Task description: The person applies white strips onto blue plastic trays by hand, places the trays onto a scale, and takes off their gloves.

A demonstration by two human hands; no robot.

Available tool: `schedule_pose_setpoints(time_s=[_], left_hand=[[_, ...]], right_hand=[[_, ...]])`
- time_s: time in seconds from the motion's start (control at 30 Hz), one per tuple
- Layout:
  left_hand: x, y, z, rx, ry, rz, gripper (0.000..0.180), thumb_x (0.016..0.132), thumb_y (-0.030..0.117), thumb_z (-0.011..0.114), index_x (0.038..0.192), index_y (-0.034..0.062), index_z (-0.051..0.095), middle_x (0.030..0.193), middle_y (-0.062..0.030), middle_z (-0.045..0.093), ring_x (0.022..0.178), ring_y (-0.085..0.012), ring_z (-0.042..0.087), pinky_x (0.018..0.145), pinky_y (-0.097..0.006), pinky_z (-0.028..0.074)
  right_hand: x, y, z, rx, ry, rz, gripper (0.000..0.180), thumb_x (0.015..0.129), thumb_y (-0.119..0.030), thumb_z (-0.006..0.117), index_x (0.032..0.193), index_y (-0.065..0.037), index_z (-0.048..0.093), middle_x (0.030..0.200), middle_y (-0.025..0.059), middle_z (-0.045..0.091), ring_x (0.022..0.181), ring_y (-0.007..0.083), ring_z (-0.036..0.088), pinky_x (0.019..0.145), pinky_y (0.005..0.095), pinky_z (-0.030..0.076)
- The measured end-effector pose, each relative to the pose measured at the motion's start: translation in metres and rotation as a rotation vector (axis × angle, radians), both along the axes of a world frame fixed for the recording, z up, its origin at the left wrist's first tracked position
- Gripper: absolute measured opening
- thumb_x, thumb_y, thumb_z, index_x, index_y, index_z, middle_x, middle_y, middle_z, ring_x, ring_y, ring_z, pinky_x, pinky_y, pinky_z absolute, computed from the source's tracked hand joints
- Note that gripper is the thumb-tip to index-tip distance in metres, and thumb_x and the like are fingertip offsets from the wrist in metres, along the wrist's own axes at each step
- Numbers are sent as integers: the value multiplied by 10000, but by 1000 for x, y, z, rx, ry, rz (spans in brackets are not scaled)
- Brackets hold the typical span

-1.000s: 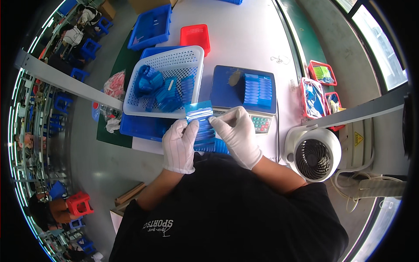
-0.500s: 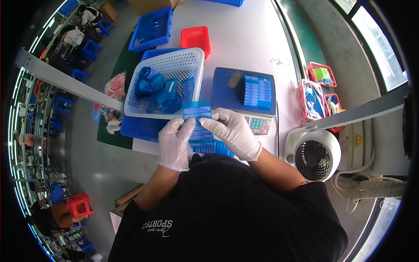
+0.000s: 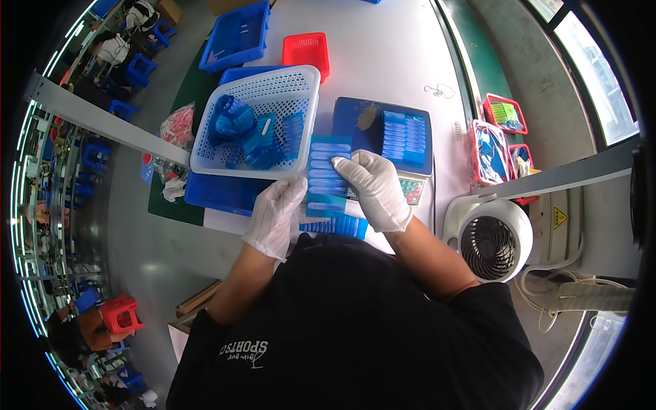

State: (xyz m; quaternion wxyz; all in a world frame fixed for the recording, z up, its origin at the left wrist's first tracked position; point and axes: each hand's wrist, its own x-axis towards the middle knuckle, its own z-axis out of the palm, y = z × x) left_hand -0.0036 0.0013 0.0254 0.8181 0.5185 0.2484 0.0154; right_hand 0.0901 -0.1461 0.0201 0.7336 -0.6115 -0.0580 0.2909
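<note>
A see-through blue sheet of joined narrow sachets (image 3: 328,179) is held upright in front of me. My right hand (image 3: 377,190), in a white glove, pinches its right side between thumb and fingers. My left hand (image 3: 275,213), also gloved, is closed at the sheet's left edge. What its fingertips hold, if anything, is too small to make out. Below the sheet, close to my body, lies a row of similar blue sachets (image 3: 345,225). Two side-by-side stacks of blue sachets (image 3: 403,137) rest on the weighing scale's blue platform (image 3: 352,142).
A white perforated basket (image 3: 311,102) with blue sachet strips stands in a blue tray (image 3: 222,195) at left. Beyond are a red basket (image 3: 305,56) and blue crate (image 3: 236,34). A white fan (image 3: 488,239) and filled red baskets (image 3: 490,154) stand at right.
The right hand has moved up and to the right with the blue sheet, which now shows more of its length. The left hand has stayed nearly in place, dropping slightly.
</note>
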Motion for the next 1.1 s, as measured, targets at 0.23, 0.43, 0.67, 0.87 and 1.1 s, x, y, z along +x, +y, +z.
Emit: schedule_pose_setpoints(time_s=[0.23, 0.43, 0.67, 0.87, 1.1], left_hand=[[-3, 2, -8, -62, -7, -125, 418, 920, 265, 610, 1116, -92, 514, 983, -131, 608, 857, -222, 652, 762, -375, 578], [-6, 7, -30, 89, 46, -166, 464, 901, 298, 640, 1151, -74, 518, 1042, -129, 608, 927, -178, 613, 801, -333, 539], [26, 67, -28, 440, 54, 138, 220, 903, 190, 609, 958, -22, 622, 776, -73, 648, 683, -135, 619, 648, -259, 508], [53, 77, -18, 364, 73, 95, 197, 867, 167, 618, 923, -22, 619, 792, -102, 656, 681, -153, 621, 669, -268, 506], [17, 46, -10, 10, 3, -187, 327, 878, 230, 656, 1093, -6, 582, 940, -62, 640, 858, -171, 640, 667, -274, 503]], right_hand=[[1, 4, -8, 14, -4, -40, 291, 878, -208, 666, 660, -92, 512, 621, -46, 460, 554, 40, 374, 511, 204, 308], [-6, 3, -32, 34, 91, 16, 238, 877, -226, 657, 738, -55, 568, 666, -24, 522, 595, 61, 436, 554, 226, 373], [4, -10, -35, 147, 189, -58, 215, 899, -224, 646, 779, -67, 562, 681, -23, 523, 568, 53, 458, 523, 213, 382], [17, -1, -32, 19, 71, 6, 264, 894, -236, 661, 715, -93, 532, 625, -42, 488, 540, 45, 437, 503, 204, 382], [20, 44, -8, -204, -249, 210, 256, 894, -228, 663, 794, 1, 607, 657, -9, 552, 590, 72, 505, 547, 232, 431]])
